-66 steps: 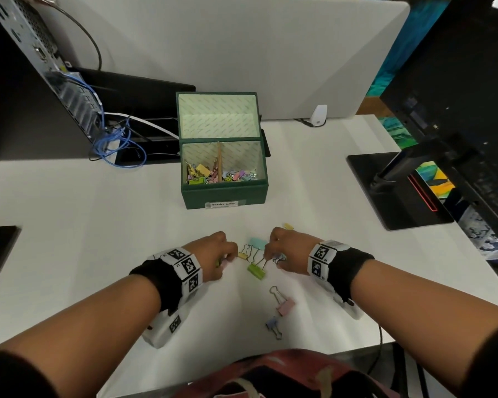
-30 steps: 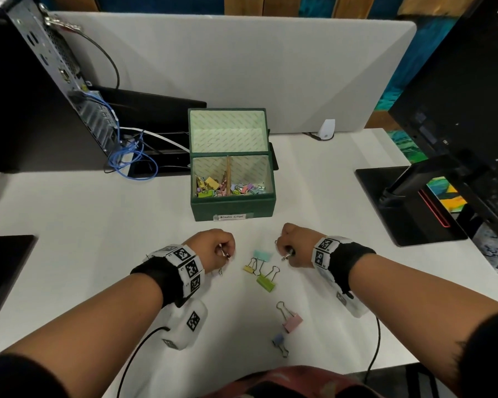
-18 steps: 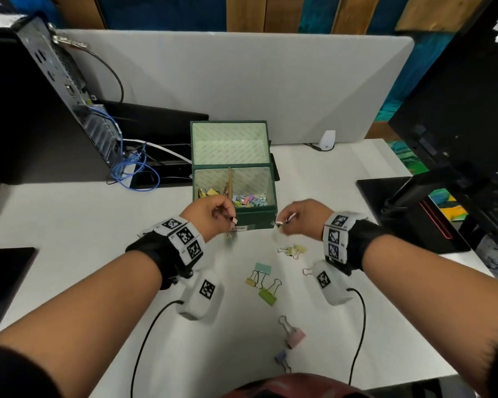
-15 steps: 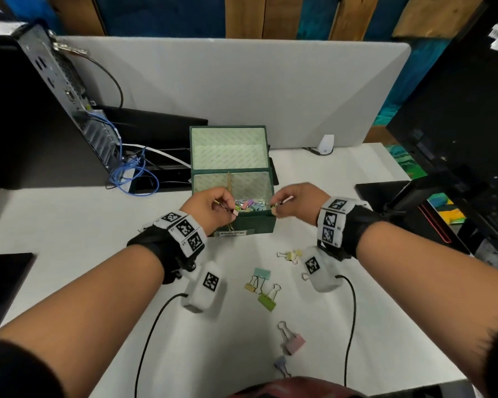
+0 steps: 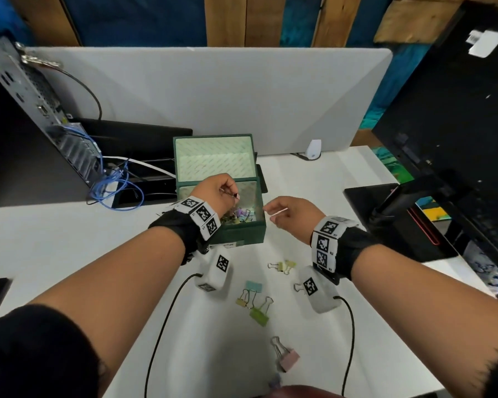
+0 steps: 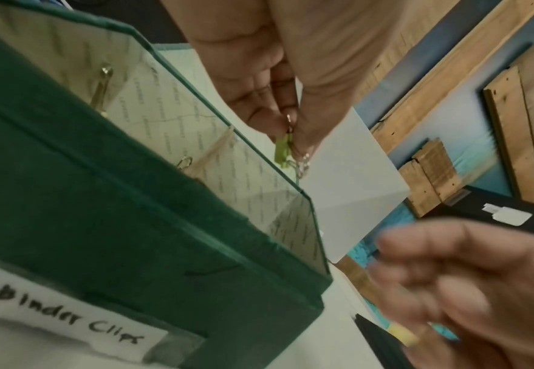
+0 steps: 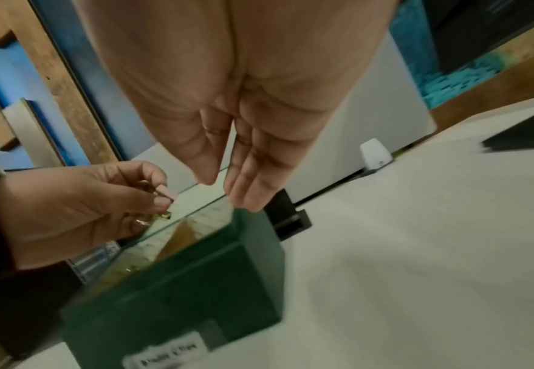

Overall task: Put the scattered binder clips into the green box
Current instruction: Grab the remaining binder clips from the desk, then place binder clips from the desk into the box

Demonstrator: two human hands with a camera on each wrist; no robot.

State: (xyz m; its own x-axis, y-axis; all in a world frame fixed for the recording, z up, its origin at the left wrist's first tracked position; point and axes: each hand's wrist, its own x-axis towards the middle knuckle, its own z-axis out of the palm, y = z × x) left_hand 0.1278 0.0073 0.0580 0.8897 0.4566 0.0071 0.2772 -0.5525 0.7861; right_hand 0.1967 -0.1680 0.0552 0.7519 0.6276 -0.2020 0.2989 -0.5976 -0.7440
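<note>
**Clips held over the box**

The left hand pinches small binder clips that hang down over the green box. The right hand, fingers straight and empty, is beside the box. More clips lie flat on the surface.

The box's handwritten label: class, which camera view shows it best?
The left wrist view: the label on the green box reads "Binder Clips". In the right wrist view it is blurred; in the head view, small and partly hidden by the left hand.
</note>
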